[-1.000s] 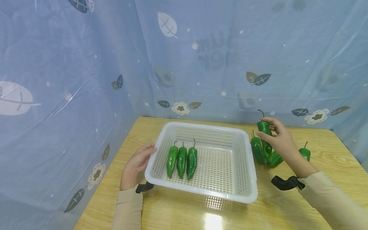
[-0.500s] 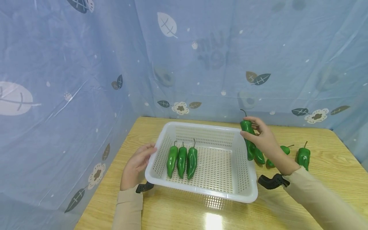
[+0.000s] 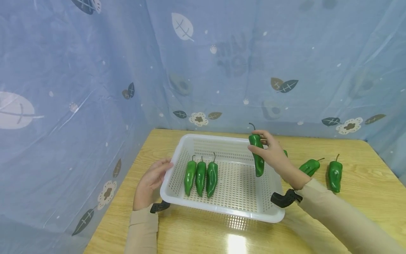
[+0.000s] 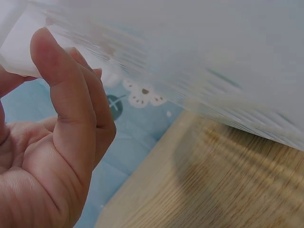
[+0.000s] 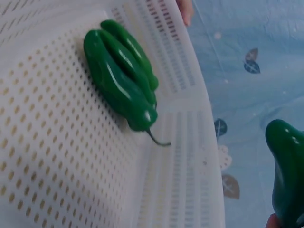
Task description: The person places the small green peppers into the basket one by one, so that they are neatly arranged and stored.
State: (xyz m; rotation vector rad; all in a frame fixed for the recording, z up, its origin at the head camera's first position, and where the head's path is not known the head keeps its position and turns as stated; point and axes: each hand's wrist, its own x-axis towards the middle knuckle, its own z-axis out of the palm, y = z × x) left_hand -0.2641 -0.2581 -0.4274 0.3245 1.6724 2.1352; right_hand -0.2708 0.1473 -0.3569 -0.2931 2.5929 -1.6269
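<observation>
My left hand [image 3: 154,176] grips the left rim of a white plastic basket [image 3: 222,212], tilted on the table. In the left wrist view its curled fingers [image 4: 71,104] are at the basket's pale edge. Inside, at the left, three green peppers [image 3: 201,176] lie side by side with stems pointing away. My right hand [image 3: 272,151] pinches another green pepper [image 3: 257,158] near its stem end, above the basket's right part. That held pepper [image 5: 287,166] hangs tip down and partly shows at the right wrist view's edge.
On the wooden table [image 3: 190,233], right of the basket, lie a green pepper [image 3: 334,174] and another pepper [image 3: 310,167] partly behind my forearm. A sliver of a further pepper [image 3: 285,153] shows behind the right hand. A blue patterned curtain [image 3: 222,70] hangs along the back and left.
My right hand has carried the pepper leftward from the pile on the table to over the basket. Its move uncovers more of the peppers at the right. The left hand has stayed put.
</observation>
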